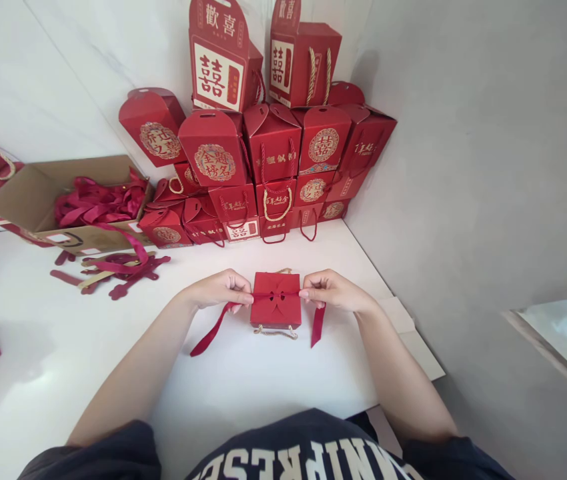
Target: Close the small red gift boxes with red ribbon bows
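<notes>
A small red gift box (265,315) stands on the white table in front of me, its top flaps folded together. Across the top runs a dark red ribbon (316,327), passing by two small holes near the centre. My left hand (224,290) pinches the ribbon at the box's left edge, and a tail of it hangs down to the left. At the right edge my right hand (327,289) pinches the other side, with a shorter tail below the fingers. A twisted gold cord handle (276,332) lies along the box's near side.
Stacked red gift boxes (268,143) line the wall at the back. To their left, a cardboard box (23,200) holds crimson ribbons (98,203), one trailing over its front. Red and gold strips (113,270) lie before it. A grey wall (443,167) rises on the right.
</notes>
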`<state>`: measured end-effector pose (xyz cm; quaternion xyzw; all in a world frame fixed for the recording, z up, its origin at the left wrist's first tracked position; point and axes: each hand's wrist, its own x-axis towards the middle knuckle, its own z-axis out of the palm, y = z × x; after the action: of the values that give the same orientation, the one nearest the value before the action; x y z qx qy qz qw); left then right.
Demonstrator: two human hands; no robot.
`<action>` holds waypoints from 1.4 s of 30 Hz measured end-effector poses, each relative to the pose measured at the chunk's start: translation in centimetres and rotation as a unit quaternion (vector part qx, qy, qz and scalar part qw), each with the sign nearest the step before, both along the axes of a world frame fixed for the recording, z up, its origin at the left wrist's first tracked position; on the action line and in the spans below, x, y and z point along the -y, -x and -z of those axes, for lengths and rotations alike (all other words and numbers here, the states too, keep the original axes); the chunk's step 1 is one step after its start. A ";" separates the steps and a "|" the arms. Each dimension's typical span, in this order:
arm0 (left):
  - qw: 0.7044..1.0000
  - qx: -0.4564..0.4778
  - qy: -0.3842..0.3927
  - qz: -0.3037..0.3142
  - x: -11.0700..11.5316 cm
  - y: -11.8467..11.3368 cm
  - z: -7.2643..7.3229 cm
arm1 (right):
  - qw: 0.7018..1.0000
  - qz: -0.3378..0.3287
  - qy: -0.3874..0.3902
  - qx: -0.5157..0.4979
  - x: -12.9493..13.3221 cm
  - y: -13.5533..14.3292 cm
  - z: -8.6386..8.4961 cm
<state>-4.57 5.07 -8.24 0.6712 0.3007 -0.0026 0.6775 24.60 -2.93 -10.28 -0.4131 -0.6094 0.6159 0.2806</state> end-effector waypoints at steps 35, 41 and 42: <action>0.983 0.108 -0.056 -0.136 1.8 -3.0 -2.6 | 0.994 0.031 -0.066 -0.085 0.1 0.7 -1.0; 0.989 0.083 -0.078 -0.094 1.2 -2.5 -2.3 | 0.969 0.060 -0.232 -0.052 0.4 3.1 -2.2; 0.989 0.082 -0.082 -0.091 1.2 -2.5 -2.3 | 0.966 0.058 -0.250 -0.038 0.4 3.5 -2.2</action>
<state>-2.08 3.87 -5.97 0.6921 0.3030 0.1394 0.6401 21.10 -3.33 -8.04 -0.3408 -0.7078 0.4420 0.4330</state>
